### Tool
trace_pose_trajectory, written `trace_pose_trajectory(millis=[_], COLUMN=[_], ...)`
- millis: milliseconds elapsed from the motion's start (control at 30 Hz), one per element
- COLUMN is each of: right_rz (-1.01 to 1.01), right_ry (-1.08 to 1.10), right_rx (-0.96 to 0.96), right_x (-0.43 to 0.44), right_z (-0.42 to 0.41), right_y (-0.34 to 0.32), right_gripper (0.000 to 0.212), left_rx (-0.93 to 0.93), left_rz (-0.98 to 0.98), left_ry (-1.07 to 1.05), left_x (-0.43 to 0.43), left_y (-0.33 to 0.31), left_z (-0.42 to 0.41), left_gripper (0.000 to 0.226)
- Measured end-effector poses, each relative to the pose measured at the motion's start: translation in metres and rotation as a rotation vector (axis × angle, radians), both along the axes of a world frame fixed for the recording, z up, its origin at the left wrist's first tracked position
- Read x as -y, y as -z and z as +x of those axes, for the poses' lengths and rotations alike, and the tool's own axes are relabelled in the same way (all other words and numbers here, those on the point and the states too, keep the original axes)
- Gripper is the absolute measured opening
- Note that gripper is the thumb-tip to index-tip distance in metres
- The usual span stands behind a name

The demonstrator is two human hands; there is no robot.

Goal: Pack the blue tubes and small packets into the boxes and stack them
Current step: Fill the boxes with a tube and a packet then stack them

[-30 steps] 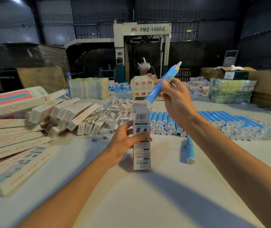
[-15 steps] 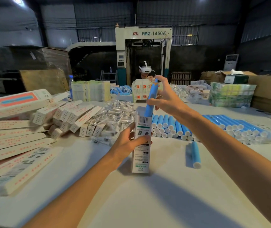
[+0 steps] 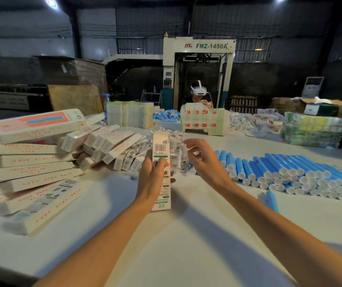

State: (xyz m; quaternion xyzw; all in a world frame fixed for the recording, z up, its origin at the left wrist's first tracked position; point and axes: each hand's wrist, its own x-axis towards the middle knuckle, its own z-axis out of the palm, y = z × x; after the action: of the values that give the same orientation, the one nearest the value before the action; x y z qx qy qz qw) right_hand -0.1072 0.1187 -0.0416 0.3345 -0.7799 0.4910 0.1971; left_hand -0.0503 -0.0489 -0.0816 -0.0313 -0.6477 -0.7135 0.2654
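Observation:
My left hand (image 3: 153,177) grips a tall white box (image 3: 161,154) that stands upright on the white table (image 3: 186,245), open end up. No blue tube shows above the box. My right hand (image 3: 201,160) hovers just right of the box top with fingers spread, over a heap of small clear packets (image 3: 176,146). It is blurred, and I cannot tell whether it holds a packet. Rows of blue tubes (image 3: 290,172) with white caps lie to the right. One loose blue tube (image 3: 270,200) lies nearer me.
Packed white boxes (image 3: 31,162) are stacked and fanned at the left. A person with a white headset (image 3: 199,91) sits across the table behind a stand of boxes (image 3: 204,121). Flat cartons (image 3: 128,113) and green bundles (image 3: 313,129) stand farther back.
The blue tube that my right hand held has gone down into the box. My right hand has let go and moved to the packets. The view has tilted up.

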Motion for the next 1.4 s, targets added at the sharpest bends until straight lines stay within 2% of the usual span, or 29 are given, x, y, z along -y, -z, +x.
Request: trace_pose_trajectory(millis=[100,200,267,333,433,500,667,767,867,967,1033,1167,1300,1400], right_rz=[-0.040,-0.033,0.025,0.179,0.569,0.699,0.629,0.603,0.624,0.674,0.614,0.271,-0.022,-0.276], right_ry=[0.057,0.096,0.094,0.080,0.084,0.097,0.122,0.182,0.221,0.313,0.333,0.271,0.278,0.265], right_rx=[0.033,0.046,0.015,-0.080,-0.288,-0.366,-0.280,-0.181,-0.117,-0.148,-0.129,0.055,-0.051,-0.035], right_x=[0.018,0.039,0.052,0.060,0.066,0.068,0.064,0.061,0.056,0.040,0.019,-0.039,-0.092,-0.109], right_z=[-0.004,-0.008,-0.013,-0.017,-0.014,-0.007,-0.002,0.002,0.004,0.008,0.014,0.028,0.047,0.058], right_y=[0.027,0.055,0.066,0.072,0.075,0.076,0.072,0.073,0.076,0.073,0.070,0.058,0.050,0.045], right_gripper=[0.037,0.041,0.035,0.030,0.039,0.039,0.023,0.013,0.043,0.061,0.066,0.060,0.070,0.069], left_rx=[-0.001,0.010,-0.004,-0.013,-0.001,0.000,0.022,0.058,0.076,0.065,0.074,0.098,0.129,0.194], left_rz=[0.034,0.042,0.050,0.052,0.010,0.003,0.071,0.103,0.120,0.118,0.118,0.138,0.097,0.088], left_ry=[-0.196,-0.268,-0.278,-0.288,-0.290,-0.284,-0.232,-0.169,-0.121,-0.082,-0.059,0.059,0.172,0.277], left_x=[0.021,0.035,0.038,0.038,0.037,0.037,0.036,0.034,0.030,0.027,0.025,0.008,-0.017,-0.040], left_y=[-0.001,-0.001,-0.001,-0.001,-0.001,-0.001,0.001,0.001,0.000,0.000,0.001,0.001,0.002,0.004], left_z=[-0.006,-0.009,-0.011,-0.012,-0.013,-0.013,-0.015,-0.014,-0.014,-0.014,-0.014,-0.007,0.004,0.010], left_gripper=[0.013,0.020,0.024,0.023,0.021,0.020,0.017,0.032,0.047,0.032,0.027,0.028,0.026,0.028])
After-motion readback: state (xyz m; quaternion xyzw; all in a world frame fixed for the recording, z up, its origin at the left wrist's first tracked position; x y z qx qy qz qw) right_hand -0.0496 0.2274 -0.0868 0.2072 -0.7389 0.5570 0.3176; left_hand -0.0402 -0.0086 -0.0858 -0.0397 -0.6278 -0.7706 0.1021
